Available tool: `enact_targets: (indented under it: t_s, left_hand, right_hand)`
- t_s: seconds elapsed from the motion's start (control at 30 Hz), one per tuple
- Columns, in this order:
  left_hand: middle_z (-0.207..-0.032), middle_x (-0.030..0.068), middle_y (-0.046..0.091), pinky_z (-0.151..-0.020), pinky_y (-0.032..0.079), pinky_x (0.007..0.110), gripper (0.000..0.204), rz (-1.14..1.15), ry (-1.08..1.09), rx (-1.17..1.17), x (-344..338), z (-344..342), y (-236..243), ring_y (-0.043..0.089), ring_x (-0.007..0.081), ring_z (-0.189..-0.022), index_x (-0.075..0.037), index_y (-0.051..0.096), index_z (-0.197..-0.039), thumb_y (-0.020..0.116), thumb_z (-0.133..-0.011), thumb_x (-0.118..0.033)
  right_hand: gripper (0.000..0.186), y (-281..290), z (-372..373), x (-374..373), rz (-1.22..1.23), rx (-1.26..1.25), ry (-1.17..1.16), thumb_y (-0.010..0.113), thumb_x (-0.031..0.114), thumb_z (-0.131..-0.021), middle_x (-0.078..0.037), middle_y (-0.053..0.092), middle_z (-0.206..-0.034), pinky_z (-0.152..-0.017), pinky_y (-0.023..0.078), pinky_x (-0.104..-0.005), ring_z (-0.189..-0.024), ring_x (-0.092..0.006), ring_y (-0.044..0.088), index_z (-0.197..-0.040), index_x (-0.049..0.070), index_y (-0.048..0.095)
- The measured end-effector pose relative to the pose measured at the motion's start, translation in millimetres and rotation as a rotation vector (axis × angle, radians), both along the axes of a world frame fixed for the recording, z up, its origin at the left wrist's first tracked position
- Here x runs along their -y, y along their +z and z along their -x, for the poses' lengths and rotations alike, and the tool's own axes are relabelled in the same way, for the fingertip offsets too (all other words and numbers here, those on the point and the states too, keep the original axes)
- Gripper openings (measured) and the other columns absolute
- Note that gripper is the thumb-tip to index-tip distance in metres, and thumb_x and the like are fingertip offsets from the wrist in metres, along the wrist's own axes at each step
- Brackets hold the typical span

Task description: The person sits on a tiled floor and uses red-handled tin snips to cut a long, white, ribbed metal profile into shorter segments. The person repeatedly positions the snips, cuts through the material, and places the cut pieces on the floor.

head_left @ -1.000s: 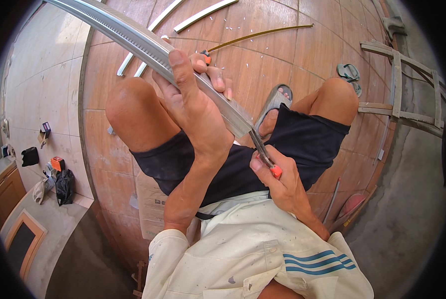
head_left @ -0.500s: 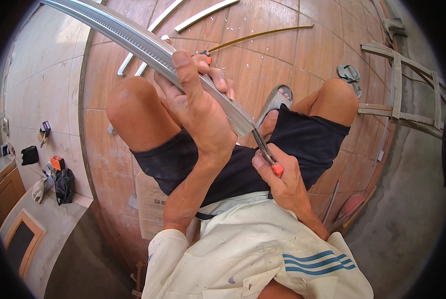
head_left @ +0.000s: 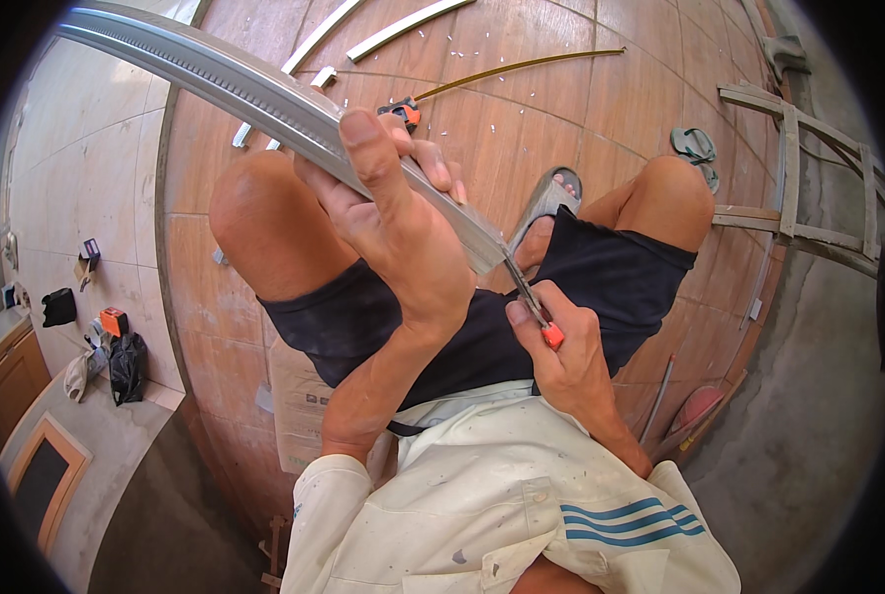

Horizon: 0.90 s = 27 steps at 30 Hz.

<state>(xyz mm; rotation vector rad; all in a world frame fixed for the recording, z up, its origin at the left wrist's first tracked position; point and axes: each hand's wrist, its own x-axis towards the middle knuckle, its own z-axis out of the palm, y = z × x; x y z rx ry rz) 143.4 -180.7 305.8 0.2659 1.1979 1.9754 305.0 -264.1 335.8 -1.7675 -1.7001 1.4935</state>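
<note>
A long silver metal channel (head_left: 264, 99) slants from the upper left to a near end above my lap. My left hand (head_left: 403, 238) is closed around it, fingers curled over the far side and thumb lying along the top. Closed low on a pair of snips (head_left: 528, 295) with a red grip end, my right hand (head_left: 568, 346) sits just below that near end. The tool's narrow dark blades meet the channel's end; whether they bite into the metal is too small to tell.
An orange-and-black tape measure (head_left: 400, 114) lies on the tiled floor with its yellow blade pulled out. White strips (head_left: 408, 30) and small scraps lie around it. At the right are green flip-flops (head_left: 693, 146) and a wooden frame (head_left: 789, 168). A black bag (head_left: 127, 368) is at left.
The channel's far end has swung slightly left and down, uncovering more of the tape measure. Both hands keep their grips, with the right hand and snips shifted very slightly.
</note>
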Motion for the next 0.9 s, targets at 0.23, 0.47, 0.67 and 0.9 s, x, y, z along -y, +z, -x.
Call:
enact_targets:
  t_s: [0.23,0.47,0.67,0.9]
  left_hand:
    - [-0.096,0.0025,0.054,-0.053,0.046,0.028,0.048,0.001,0.005,-0.018,2.7,-1.1,-1.3,0.055,0.0107,-0.064,-0.012,0.041,-0.129,0.068,-0.109,-0.046]
    - [-0.101,0.0064,0.058,-0.055,0.051,0.030,0.047,0.014,-0.135,0.041,-3.6,9.5,-10.5,0.056,0.0118,-0.067,-0.007,0.040,-0.130,0.068,-0.109,-0.039]
    - [-0.113,0.0058,0.053,-0.062,0.053,0.030,0.050,-0.070,-0.285,0.253,-11.1,21.4,-15.1,0.060,0.0122,-0.087,-0.005,0.042,-0.138,0.065,-0.111,-0.040]
    - [-0.112,0.0044,0.053,-0.057,0.049,0.029,0.036,-0.040,-0.350,0.297,-8.1,23.5,-22.2,0.055,0.0129,-0.080,-0.009,0.049,-0.119,0.061,-0.112,-0.042]
  right_hand:
    - [0.021,-4.4,-1.4,2.7,-0.094,0.037,0.020,0.071,0.014,-0.105,-0.018,0.050,-0.062,-0.054,0.041,-0.0399,-0.051,-0.0321,0.050,-0.096,-0.001,0.060]
    - [0.027,-9.0,-5.1,14.5,-0.004,-0.198,0.017,0.066,0.024,-0.109,-0.011,0.062,-0.075,-0.069,0.048,-0.0351,-0.070,-0.0178,0.059,-0.112,-0.002,0.066]
    - [0.029,-7.1,-32.7,6.9,0.349,-0.250,0.035,0.064,0.028,-0.110,-0.006,0.062,-0.082,-0.078,0.049,-0.0303,-0.077,-0.0131,0.057,-0.119,0.001,0.068]
    - [0.032,6.1,-25.4,1.7,0.348,-0.241,0.099,0.065,0.031,-0.109,-0.007,0.060,-0.079,-0.070,0.045,-0.0341,-0.072,-0.0162,0.053,-0.116,0.000,0.068]
